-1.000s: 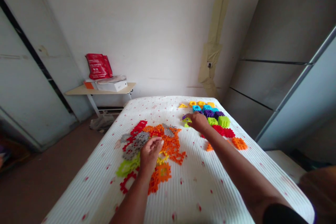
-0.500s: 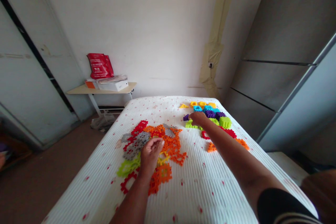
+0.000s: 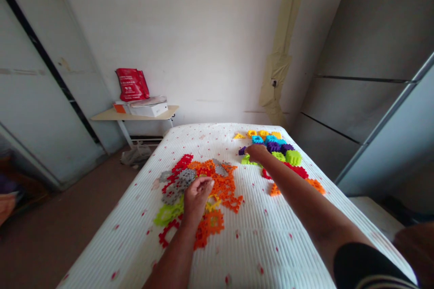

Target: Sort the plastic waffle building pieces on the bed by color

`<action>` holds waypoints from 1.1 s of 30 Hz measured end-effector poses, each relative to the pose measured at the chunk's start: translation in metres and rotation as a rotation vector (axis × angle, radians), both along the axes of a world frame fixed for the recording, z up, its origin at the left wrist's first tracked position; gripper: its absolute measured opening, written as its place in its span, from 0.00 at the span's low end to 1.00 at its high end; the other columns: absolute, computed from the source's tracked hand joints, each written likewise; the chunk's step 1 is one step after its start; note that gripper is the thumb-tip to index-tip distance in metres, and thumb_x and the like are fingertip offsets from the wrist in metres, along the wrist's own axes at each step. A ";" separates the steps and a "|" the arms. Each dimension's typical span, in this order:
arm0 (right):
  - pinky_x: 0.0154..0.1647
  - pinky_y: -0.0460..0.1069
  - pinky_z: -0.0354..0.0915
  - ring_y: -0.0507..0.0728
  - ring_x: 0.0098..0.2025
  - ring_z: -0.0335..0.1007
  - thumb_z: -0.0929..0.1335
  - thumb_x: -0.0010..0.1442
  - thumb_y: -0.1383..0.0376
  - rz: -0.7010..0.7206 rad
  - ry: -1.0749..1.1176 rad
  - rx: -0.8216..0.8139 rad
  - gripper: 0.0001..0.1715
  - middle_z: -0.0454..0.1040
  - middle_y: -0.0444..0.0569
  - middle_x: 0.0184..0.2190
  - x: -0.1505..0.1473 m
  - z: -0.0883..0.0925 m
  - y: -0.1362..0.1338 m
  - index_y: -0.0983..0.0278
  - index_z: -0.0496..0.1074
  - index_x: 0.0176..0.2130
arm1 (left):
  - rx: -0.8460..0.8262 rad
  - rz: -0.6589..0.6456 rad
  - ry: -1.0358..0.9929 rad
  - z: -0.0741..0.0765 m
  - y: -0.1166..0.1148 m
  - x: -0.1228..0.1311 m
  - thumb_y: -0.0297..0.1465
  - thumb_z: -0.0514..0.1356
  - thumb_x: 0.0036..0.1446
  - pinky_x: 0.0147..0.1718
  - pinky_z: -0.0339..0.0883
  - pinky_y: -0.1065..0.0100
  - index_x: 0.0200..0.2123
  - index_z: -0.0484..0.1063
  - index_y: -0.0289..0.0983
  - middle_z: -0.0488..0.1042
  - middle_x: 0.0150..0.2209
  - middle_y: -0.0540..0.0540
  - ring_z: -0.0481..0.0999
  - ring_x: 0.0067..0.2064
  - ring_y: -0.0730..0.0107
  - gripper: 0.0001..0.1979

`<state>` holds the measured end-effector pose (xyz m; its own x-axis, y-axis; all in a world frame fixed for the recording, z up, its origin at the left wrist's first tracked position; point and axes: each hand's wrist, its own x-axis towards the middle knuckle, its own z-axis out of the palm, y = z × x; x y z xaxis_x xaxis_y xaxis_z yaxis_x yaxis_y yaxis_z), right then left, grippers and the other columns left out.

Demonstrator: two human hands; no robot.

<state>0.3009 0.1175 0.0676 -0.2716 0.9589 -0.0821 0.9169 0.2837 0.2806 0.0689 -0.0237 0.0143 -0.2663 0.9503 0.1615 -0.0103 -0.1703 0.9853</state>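
1. The whole scene on my head feed has drifted slightly right over the last second, so I put part of the apparent motion down to the camera.

2. My right hand (image 3: 257,152) reaches to the far side of the cloth (image 3: 251,244), its fingers bent downward. More of the green piece (image 3: 249,160) shows below them than a second ago, when they covered part of it.

3. The purple piece (image 3: 242,151) lies right by those fingertips, on their left. It also shows more clearly than a second ago, yet sits about where it did against the yellow triangle (image 3: 239,136). I judge that the fingers have shifted and the piece has barely moved. How far they are open, and whether they grip it, I cannot tell: the back of the hand hides them.

4. Around that hand are yellow blocks (image 3: 263,133), blue blocks (image 3: 271,139), purple blocks (image 3: 273,146), green blocks (image 3: 293,158) and red blocks (image 3: 299,171), with orange blocks (image 3: 316,185) nearest me.

5. My left hand (image 3: 197,192) has hardly changed. It sits over the heap, half-curled, thumb apart from the palm, and I see nothing in it.

6. Under and about it lie orange pieces (image 3: 225,185), grey pieces (image 3: 185,179), red pieces (image 3: 183,164), lime pieces (image 3: 167,213) and a yellow piece (image 3: 213,202). The heap looks undisturbed, so I read the activity as all on the right.
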 end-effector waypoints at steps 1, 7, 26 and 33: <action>0.38 0.53 0.67 0.62 0.45 0.71 0.69 0.51 0.68 0.000 -0.003 0.001 0.23 0.75 0.53 0.44 -0.001 0.000 -0.001 0.55 0.71 0.48 | 0.001 0.007 -0.002 0.001 0.000 0.000 0.39 0.64 0.40 0.30 0.68 0.70 0.30 0.74 0.34 0.76 0.27 0.47 0.74 0.29 0.69 0.15; 0.37 0.52 0.66 0.62 0.44 0.72 0.68 0.52 0.70 -0.001 -0.011 0.025 0.21 0.76 0.54 0.42 -0.003 0.001 -0.008 0.58 0.72 0.47 | 0.063 0.264 -0.052 -0.006 0.005 -0.013 0.40 0.62 0.45 0.29 0.66 0.72 0.32 0.73 0.34 0.74 0.25 0.48 0.72 0.27 0.72 0.15; 0.39 0.48 0.60 0.56 0.39 0.71 0.63 0.58 0.67 0.336 0.266 0.054 0.11 0.75 0.51 0.38 -0.032 -0.027 -0.117 0.62 0.71 0.41 | -0.267 0.242 1.462 0.007 -0.007 -0.013 0.28 0.56 0.48 0.43 0.58 0.53 0.32 0.77 0.37 0.73 0.38 0.37 0.67 0.47 0.50 0.10; 0.37 0.46 0.59 0.54 0.36 0.71 0.62 0.59 0.68 0.366 0.326 0.050 0.09 0.75 0.50 0.34 -0.027 -0.048 -0.120 0.64 0.71 0.35 | -0.312 0.220 1.470 0.004 -0.001 -0.017 0.30 0.57 0.48 0.42 0.59 0.53 0.31 0.77 0.38 0.74 0.39 0.38 0.68 0.47 0.49 0.09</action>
<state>0.2736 -0.0027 0.0200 -0.5950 0.7966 0.1069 0.8022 0.5969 0.0171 0.0521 -0.0244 0.0186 -0.1899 0.9596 0.2076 0.9803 0.1738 0.0934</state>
